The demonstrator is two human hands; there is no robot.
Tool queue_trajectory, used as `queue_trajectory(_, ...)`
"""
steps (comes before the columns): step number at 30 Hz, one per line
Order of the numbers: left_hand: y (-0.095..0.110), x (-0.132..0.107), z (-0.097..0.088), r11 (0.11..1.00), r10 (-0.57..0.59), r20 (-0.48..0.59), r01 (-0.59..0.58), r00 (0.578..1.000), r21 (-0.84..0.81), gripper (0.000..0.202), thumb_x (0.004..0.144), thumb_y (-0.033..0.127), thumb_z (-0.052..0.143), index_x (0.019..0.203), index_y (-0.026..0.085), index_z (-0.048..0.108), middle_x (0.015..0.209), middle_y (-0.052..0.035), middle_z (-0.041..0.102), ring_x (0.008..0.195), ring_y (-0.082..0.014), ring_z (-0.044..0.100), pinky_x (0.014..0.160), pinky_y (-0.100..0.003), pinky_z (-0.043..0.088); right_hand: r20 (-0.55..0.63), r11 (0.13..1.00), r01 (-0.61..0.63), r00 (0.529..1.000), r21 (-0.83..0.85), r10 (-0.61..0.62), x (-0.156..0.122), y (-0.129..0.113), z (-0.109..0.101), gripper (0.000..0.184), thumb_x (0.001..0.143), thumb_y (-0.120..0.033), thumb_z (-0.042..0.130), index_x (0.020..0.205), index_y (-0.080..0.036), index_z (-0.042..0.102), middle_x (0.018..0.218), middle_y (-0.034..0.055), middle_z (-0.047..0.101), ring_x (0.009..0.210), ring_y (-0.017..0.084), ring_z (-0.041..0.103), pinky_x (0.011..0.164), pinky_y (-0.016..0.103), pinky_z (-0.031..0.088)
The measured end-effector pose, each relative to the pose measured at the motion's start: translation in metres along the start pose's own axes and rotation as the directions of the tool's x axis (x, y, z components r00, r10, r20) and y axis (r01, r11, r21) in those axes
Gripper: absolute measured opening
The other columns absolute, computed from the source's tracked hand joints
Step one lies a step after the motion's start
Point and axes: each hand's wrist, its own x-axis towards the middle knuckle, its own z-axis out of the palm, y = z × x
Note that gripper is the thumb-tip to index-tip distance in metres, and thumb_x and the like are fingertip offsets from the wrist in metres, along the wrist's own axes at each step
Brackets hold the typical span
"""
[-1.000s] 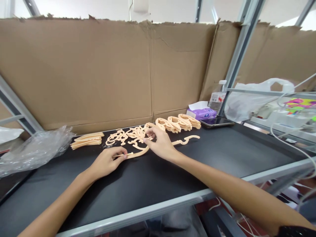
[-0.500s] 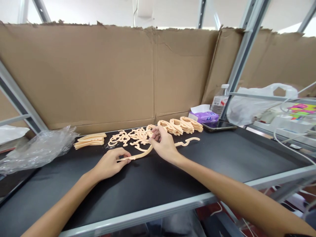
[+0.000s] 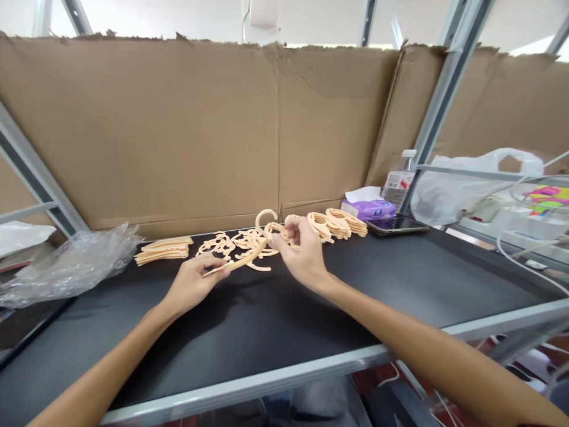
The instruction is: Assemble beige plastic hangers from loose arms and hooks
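Observation:
A long, curved peach plastic piece (image 3: 240, 258) with a hook at its far end is lifted off the black table (image 3: 400, 279). My left hand (image 3: 192, 283) pinches its near tip. My right hand (image 3: 303, 254) is closed around its middle, just under the hook. Behind both hands lies a loose heap of small peach curled parts (image 3: 226, 243). To the right of my right hand runs a row of stacked peach rings (image 3: 340, 222). A flat stack of long peach strips (image 3: 165, 249) lies left of the heap.
Crumpled clear plastic bag (image 3: 66, 267) at the table's left end. A purple tissue pack (image 3: 368, 207), a water bottle (image 3: 398, 181) and a phone (image 3: 398, 224) sit at the back right. A cardboard wall (image 3: 178, 130) closes the back. White bag and cables on the right.
The long peach piece has been raised from the table and tilted up, hook end now in the air. My right hand moved up and slightly right with it; my left hand rose a little.

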Motion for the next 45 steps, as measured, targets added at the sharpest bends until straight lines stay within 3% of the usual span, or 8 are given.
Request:
queue_trajectory(6,0.004,0.001,0.001,0.997,0.030,0.012,-0.029,0.999,-0.066,0.027,0.075,0.044,0.071,0.080,0.018,0.075,0.077,-0.0038,0.067,0.073,-0.0178,0.060,0.071,-0.029,0.048,0.339,0.995,0.097,0.935,0.028,-0.101,-0.020,-0.006,0.008,0.021,0.085,-0.031,0.060,0.068,-0.019,0.056,0.048,-0.0063,0.042,0.047,0.010,0.040,0.053,0.026,0.035)
queue_trajectory(14,0.004,0.000,0.001,0.993,0.083,0.095,-0.075,0.992,-0.090,0.026,0.079,0.043,0.069,0.080,0.018,0.077,0.074,-0.0025,0.064,0.070,-0.0158,0.056,0.066,-0.027,0.044,0.621,0.952,-0.306,0.747,0.003,0.238,-0.017,-0.004,0.014,0.051,0.088,-0.055,0.057,0.055,-0.016,0.057,0.045,-0.0026,0.049,0.044,0.009,0.043,0.048,0.024,0.033)
queue_trajectory(18,0.007,-0.002,0.001,0.994,0.083,0.129,-0.073,0.988,-0.086,0.027,0.081,0.043,0.068,0.080,0.018,0.077,0.071,-0.0012,0.061,0.069,-0.0146,0.054,0.065,-0.026,0.043,0.692,0.754,-0.649,0.591,0.101,0.415,-0.014,-0.007,0.016,0.045,0.083,-0.059,0.063,0.073,-0.016,0.062,0.050,-0.0002,0.059,0.039,0.009,0.047,0.037,0.020,0.033)
queue_trajectory(22,0.011,-0.004,0.004,0.991,0.073,0.154,-0.055,0.985,-0.119,0.029,0.080,0.045,0.069,0.080,0.017,0.077,0.069,-0.0014,0.060,0.067,-0.0144,0.052,0.061,-0.025,0.042,0.757,0.529,-0.824,0.475,0.204,0.448,-0.013,-0.013,0.016,0.040,0.079,-0.052,0.073,0.073,-0.014,0.061,0.060,0.0054,0.066,0.046,0.011,0.056,0.035,0.018,0.038)
queue_trajectory(26,0.015,-0.004,0.008,0.988,0.077,0.173,-0.052,0.982,-0.145,0.026,0.079,0.042,0.070,0.083,0.018,0.078,0.072,-0.0018,0.062,0.067,-0.0139,0.053,0.061,-0.025,0.043,0.727,0.416,-0.855,0.494,0.309,0.476,-0.013,-0.016,0.015,0.030,0.077,-0.036,0.077,0.070,-0.011,0.063,0.062,0.0051,0.066,0.049,0.008,0.057,0.040,0.016,0.042)
queue_trajectory(30,0.020,-0.005,0.008,0.985,0.100,0.174,-0.073,0.980,-0.158,0.022,0.079,0.039,0.072,0.084,0.019,0.079,0.072,-0.0012,0.063,0.067,-0.0133,0.054,0.062,-0.024,0.045,0.683,0.461,-0.818,0.555,0.344,0.475,-0.016,-0.018,0.017,0.027,0.072,-0.029,0.079,0.064,-0.013,0.060,0.050,-0.0008,0.057,0.042,0.006,0.049,0.036,0.015,0.034)
queue_trajectory(39,0.022,-0.007,0.011,0.979,0.005,0.221,0.041,0.975,-0.201,0.029,0.076,0.044,0.074,0.087,0.018,0.077,0.086,-0.0054,0.072,0.076,-0.0176,0.064,0.069,-0.027,0.052,0.786,0.411,-0.890,0.395,0.198,0.475,-0.010,-0.017,0.013,0.006,0.076,-0.019,0.064,0.079,-0.013,0.064,0.061,0.0050,0.068,0.053,0.013,0.062,0.045,0.019,0.048)
queue_trajectory(45,0.014,-0.004,0.008,0.990,-0.038,0.190,0.063,0.981,-0.127,0.037,0.082,0.051,0.064,0.093,0.017,0.073,0.089,-0.0052,0.074,0.074,-0.0178,0.064,0.067,-0.026,0.051,0.715,0.438,-0.863,0.471,0.252,0.517,-0.004,-0.011,0.010,0.008,0.075,-0.016,0.063,0.067,-0.014,0.062,0.056,0.0019,0.062,0.046,0.009,0.054,0.042,0.018,0.045)
